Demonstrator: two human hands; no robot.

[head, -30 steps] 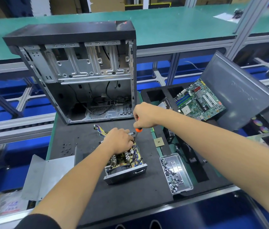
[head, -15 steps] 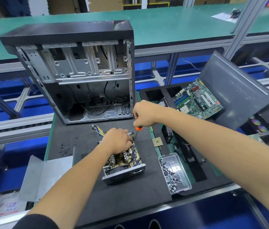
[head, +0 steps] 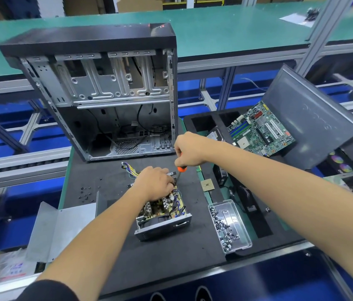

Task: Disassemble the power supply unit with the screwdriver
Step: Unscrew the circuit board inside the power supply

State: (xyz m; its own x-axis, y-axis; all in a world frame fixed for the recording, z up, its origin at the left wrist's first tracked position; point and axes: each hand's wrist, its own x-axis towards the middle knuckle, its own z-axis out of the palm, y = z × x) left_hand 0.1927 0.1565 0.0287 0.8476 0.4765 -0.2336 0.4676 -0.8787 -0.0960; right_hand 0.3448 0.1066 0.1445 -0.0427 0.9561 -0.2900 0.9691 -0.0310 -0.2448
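Right hand (head: 189, 148) fist-wrapped on orange-handled screwdriver (head: 180, 173), shaft angled down to far end of the open grey-metal power supply unit (head: 162, 211) on the black foam desk (head: 114, 253). Left hand (head: 155, 183) curls over its far end. Likely risks: tip slipping onto wiring, screw dropping among components. Clear plastic screw tray (head: 229, 227) just right.

Power supply unit (head: 162, 216): lid off, circuit board and capacitors exposed, lying flat on the black mat. Screwdriver (head: 180, 173): orange handle, tilted, tip at the unit's far end.
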